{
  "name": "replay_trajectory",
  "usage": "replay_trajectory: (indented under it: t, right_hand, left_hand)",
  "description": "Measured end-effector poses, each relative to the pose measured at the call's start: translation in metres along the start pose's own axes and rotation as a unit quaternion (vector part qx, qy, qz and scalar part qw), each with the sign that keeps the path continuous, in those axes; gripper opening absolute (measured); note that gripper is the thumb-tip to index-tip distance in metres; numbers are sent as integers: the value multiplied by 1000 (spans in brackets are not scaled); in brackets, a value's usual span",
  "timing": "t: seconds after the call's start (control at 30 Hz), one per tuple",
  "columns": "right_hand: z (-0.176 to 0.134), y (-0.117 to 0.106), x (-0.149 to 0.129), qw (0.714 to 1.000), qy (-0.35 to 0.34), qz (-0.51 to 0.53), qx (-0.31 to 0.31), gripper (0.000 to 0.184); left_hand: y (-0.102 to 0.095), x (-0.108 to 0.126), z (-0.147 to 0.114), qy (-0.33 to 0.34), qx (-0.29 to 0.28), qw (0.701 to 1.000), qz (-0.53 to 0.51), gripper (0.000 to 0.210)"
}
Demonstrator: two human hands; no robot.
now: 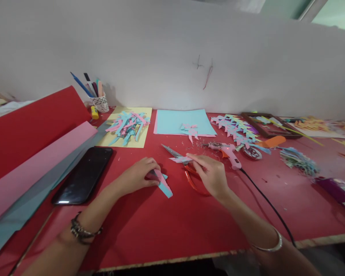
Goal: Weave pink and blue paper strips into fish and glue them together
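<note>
- Your left hand (140, 174) is closed in a pinch around folded pink and blue paper strips (163, 184), their free ends pointing towards you over the red tabletop (149, 230); gripping one end probably keeps the layers together
- Your right hand (211, 174) pinches a small pale pink paper piece (179, 159) between thumb and fingertips, likely a light grip to spare its thin folds
- The scissors (172, 150) lie under that piece, blades pointing away from you, orange handles beneath your right hand; whether your fingers touch them I cannot tell
- The pink glue gun (232, 155) rests on its side to your right, nozzle inward and black cord (264, 195) running towards the table edge, perhaps to keep the cord out of your way
- The loose pink and blue strips (128, 126) are heaped on a matte yellow sheet (138, 143), seemingly to gather them in one place
- On the smooth, rectangular light blue sheet (172, 119) sits a small folded paper piece (191, 129) with pointed tails
- Beside it run zigzag paper chains (237, 130), crisp and saw-toothed, in pink, blue and yellow
</note>
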State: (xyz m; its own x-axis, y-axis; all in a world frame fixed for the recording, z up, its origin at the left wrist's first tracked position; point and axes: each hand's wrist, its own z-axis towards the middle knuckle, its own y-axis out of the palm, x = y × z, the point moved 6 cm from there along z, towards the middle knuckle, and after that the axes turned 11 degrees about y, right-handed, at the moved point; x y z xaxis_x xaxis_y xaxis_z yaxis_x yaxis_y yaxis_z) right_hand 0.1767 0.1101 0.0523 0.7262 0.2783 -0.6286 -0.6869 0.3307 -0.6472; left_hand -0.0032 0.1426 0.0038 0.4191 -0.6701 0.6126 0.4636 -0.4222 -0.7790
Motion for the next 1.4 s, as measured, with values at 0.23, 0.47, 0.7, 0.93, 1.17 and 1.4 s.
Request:
replay_trajectory:
  t: [0.23, 0.47, 0.7, 0.93, 1.17, 1.4]
  right_hand:
    - [5, -4, 3, 998, 50, 47, 12, 23]
    - [14, -14, 16, 976, 174, 125, 34, 21]
    - [11, -5, 31, 940, 269, 211, -8, 29]
    - [18, -15, 35, 909, 297, 291, 31, 24]
    - [29, -44, 43, 884, 292, 345, 114, 29]
    - [71, -44, 47, 908, 337, 250, 17, 21]
  left_hand:
    - [6, 0, 2, -2, -46, 997, 55, 8]
    - [6, 6, 1, 21, -68, 997, 39, 24]
    - [4, 17, 1, 32, -82, 995, 51, 15]
    - [6, 10, 0, 19, -75, 996, 43, 22]
    - [3, 13, 1, 23, -63, 997, 37, 21]
    - [1, 10, 2, 36, -44, 998, -14, 30]
